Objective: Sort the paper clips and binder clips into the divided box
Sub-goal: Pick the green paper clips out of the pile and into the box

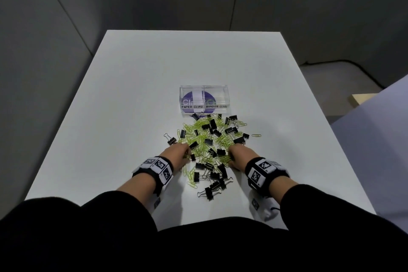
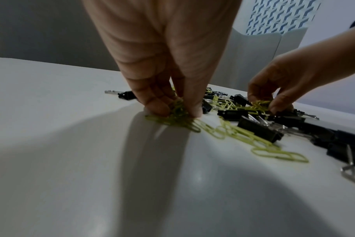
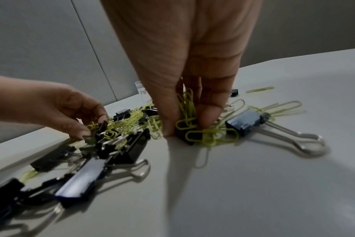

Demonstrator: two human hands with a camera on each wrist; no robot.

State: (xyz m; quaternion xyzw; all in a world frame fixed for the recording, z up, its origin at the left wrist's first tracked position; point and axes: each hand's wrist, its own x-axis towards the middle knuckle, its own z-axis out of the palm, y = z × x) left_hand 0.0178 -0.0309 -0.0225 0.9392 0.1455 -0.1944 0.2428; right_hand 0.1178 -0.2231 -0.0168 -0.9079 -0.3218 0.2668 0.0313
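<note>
Left hand: fingertips closed, pinching bunch of green paper clips at tabletop. Right hand: same, thumb and fingers pinching own green bunch. Binder clips mixed through pile on table. Divided box lies straight ahead beyond pile, apparently empty, long axis crosswise. PAPER CLIPS compartment sits on left half; left hand judged nearer, right hand must cross slightly.

Head looks down; 2 wrists close (shared clip pile).
</note>
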